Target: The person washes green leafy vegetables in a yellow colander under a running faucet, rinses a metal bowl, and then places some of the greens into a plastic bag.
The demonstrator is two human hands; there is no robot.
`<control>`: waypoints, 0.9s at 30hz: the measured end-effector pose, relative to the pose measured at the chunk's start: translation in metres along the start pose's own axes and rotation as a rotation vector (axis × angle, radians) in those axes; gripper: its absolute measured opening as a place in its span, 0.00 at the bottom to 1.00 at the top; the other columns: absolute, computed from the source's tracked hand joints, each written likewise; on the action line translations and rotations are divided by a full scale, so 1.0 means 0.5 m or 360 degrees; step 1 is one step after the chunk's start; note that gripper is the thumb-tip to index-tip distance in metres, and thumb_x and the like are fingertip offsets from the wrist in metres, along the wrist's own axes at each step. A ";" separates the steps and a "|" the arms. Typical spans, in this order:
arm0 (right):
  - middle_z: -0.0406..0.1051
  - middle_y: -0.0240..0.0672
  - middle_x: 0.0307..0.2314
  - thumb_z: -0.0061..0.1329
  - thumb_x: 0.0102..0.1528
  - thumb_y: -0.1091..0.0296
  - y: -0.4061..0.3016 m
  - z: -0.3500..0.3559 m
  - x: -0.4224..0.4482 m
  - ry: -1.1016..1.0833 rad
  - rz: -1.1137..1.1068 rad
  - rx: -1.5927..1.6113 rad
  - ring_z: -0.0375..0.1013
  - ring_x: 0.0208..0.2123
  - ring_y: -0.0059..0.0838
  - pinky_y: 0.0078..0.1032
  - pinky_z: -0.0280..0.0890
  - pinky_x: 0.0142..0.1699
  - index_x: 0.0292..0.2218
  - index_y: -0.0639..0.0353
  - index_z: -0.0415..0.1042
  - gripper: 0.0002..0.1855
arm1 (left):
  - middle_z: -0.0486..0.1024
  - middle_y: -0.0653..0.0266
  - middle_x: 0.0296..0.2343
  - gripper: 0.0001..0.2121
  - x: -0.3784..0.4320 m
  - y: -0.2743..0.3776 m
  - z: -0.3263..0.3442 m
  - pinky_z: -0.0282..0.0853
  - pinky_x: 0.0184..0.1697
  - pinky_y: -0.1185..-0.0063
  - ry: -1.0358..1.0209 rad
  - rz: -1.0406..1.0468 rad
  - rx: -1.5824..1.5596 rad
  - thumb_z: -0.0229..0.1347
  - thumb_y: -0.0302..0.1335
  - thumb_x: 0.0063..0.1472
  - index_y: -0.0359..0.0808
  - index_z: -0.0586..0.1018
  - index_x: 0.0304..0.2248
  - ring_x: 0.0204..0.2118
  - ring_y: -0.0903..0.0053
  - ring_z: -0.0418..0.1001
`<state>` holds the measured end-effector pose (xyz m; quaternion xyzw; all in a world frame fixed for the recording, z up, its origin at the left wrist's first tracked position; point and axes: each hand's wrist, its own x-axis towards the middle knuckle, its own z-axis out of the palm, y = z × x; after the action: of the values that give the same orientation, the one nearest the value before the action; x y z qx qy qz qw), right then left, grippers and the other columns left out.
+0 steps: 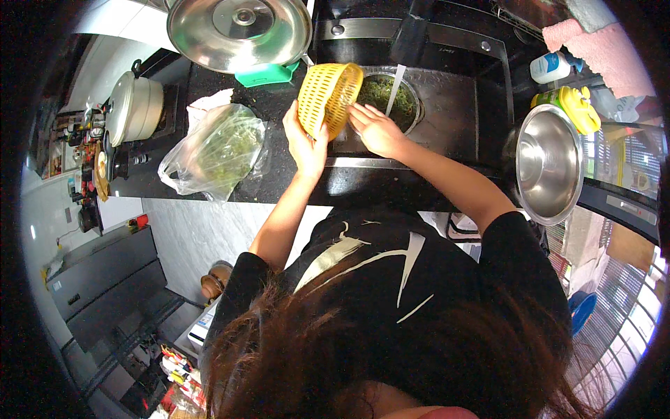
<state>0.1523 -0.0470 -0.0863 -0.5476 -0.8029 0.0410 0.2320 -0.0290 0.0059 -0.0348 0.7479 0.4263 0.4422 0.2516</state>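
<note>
My left hand (308, 141) grips a yellow plastic colander (320, 94) and holds it tilted on its side, its mouth facing right. Beside that mouth is my right hand (376, 130), fingers extended and apart, close to the rim; whether they touch it is hard to tell. Water (396, 90) runs in a stream from the dark faucet (411, 39) into a round bowl of green leaves (379, 91) standing in the sink (450, 115). The colander covers part of the bowl's left side.
On the left counter lies a clear plastic bag (222, 149) of greens. A green plastic container (266, 75) sits by a large metal lid (243, 34). Further left a lidded pot (136, 107) stands on the stove. At right are a steel basin (549, 162) and yellow bottle (578, 110).
</note>
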 end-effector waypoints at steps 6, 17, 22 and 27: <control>0.58 0.51 0.48 0.37 0.46 0.73 0.000 -0.009 0.017 0.0021 0.0129 -0.0141 0.55 0.53 0.43 0.32 0.50 0.57 0.45 0.75 0.61 0.24 | 0.57 0.52 0.47 0.30 0.021 -0.020 -0.017 0.51 0.55 0.75 -0.0169 -0.0014 0.0082 0.52 0.31 0.52 0.28 0.54 0.51 0.51 0.67 0.57; 0.65 0.45 0.34 0.40 0.44 0.72 -0.012 0.001 -0.014 -0.0568 0.0423 -0.0279 0.65 0.40 0.38 0.30 0.59 0.48 0.32 0.68 0.69 0.13 | 0.59 0.49 0.45 0.30 0.035 -0.050 -0.011 0.53 0.53 0.73 -0.0071 0.0021 0.0024 0.53 0.32 0.50 0.28 0.56 0.50 0.49 0.61 0.59; 0.66 0.42 0.35 0.39 0.44 0.73 -0.025 0.018 0.049 0.0388 0.0070 -0.0008 0.66 0.39 0.38 0.28 0.62 0.45 0.35 0.68 0.67 0.14 | 0.58 0.51 0.47 0.29 0.029 -0.046 -0.004 0.51 0.54 0.75 -0.0156 -0.0113 -0.0286 0.51 0.27 0.51 0.28 0.54 0.51 0.51 0.66 0.58; 0.65 0.42 0.36 0.41 0.44 0.72 -0.009 0.042 0.073 0.0133 -0.0035 0.0088 0.64 0.41 0.37 0.27 0.61 0.47 0.30 0.67 0.69 0.11 | 0.57 0.50 0.48 0.30 0.032 -0.032 0.015 0.50 0.55 0.74 -0.0207 -0.0021 -0.0376 0.52 0.28 0.50 0.28 0.54 0.51 0.52 0.65 0.56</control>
<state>0.1290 -0.0117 -0.0917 -0.5334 -0.7970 0.0377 0.2807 -0.0251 0.0276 -0.0433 0.7374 0.3588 0.4383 0.3680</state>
